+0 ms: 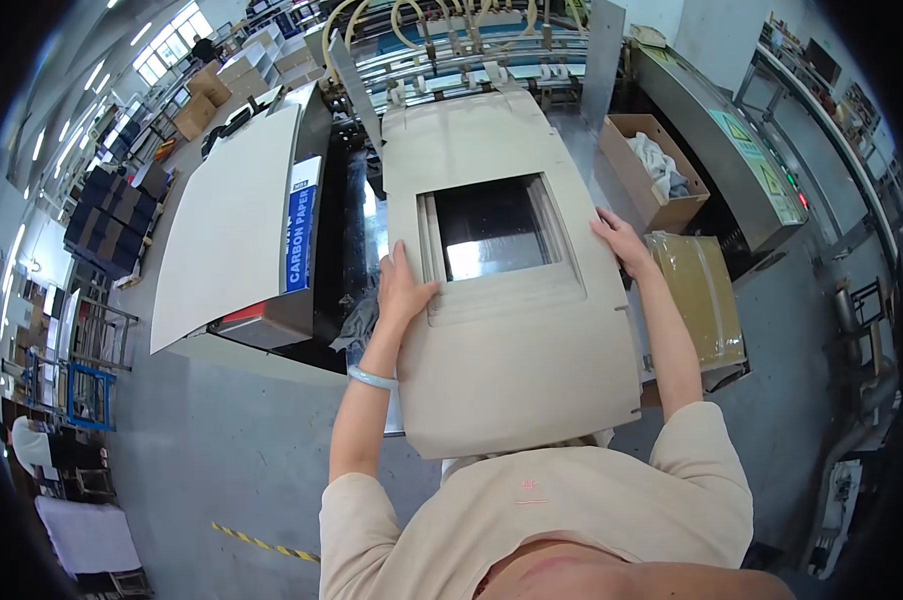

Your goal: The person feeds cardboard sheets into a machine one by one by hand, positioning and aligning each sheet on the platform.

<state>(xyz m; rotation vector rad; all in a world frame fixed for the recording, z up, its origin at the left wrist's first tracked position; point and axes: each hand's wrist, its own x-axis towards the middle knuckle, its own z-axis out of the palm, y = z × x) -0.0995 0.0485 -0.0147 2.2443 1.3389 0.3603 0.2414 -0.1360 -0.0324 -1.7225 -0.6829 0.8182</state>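
Note:
A stack of beige cardboard sheets [516, 370] with a rectangular window cut through it lies in front of the machine [471, 75]. Through the window a dark, shiny surface [491, 225] shows. My left hand [403, 290] rests on the stack's left edge beside the window, fingers apart, a pale bracelet on the wrist. On the right edge, my right hand [621, 243] has its fingertips against the board, its fingers curled and partly hidden. The far end of the stack reaches the machine's rollers and hoses.
Left of the stack, a large pale board [226, 200] and a blue carbon paper box [300, 235] lie on a stand. At right are an open carton [631, 150] with white cloth and a taped brown box [701, 300]. A person [33, 447] is at the far left.

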